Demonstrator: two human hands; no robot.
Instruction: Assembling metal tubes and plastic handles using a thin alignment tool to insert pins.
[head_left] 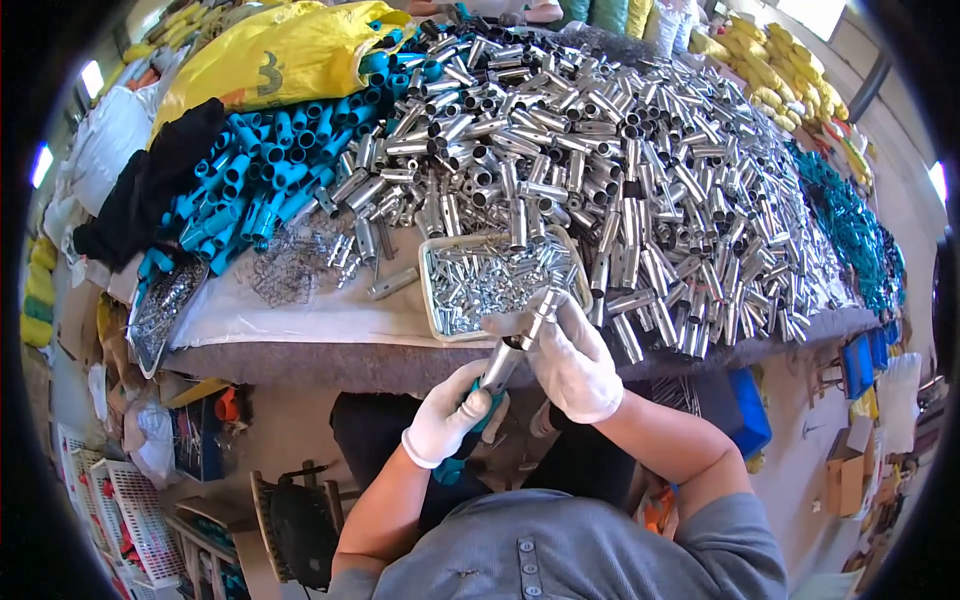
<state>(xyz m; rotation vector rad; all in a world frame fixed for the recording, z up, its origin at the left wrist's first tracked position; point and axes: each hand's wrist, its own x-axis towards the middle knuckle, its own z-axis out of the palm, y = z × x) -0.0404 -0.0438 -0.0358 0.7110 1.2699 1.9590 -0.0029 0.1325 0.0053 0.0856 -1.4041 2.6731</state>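
In front of my chest, my left hand (443, 420) in a white glove is closed around a teal plastic handle with a shiny metal tube (501, 364) on its upper end. The tube tilts up to the right, its dark open mouth facing the other glove. My right hand (582, 372), also gloved in white, pinches a short chromed metal fitting (544, 306) just above that mouth. Whether fitting and tube touch, I cannot tell. Beyond my right fingers sits a pale tray (427, 288) of small screws and metal parts.
Chromed tubes (640, 215) lie heaped across the table's middle and right. Teal plastic handles (255, 165) spill from a yellow sack (270, 60) at the left. Wire springs (290, 268) lie left of the tray. A person's hands (515, 15) show across the table.
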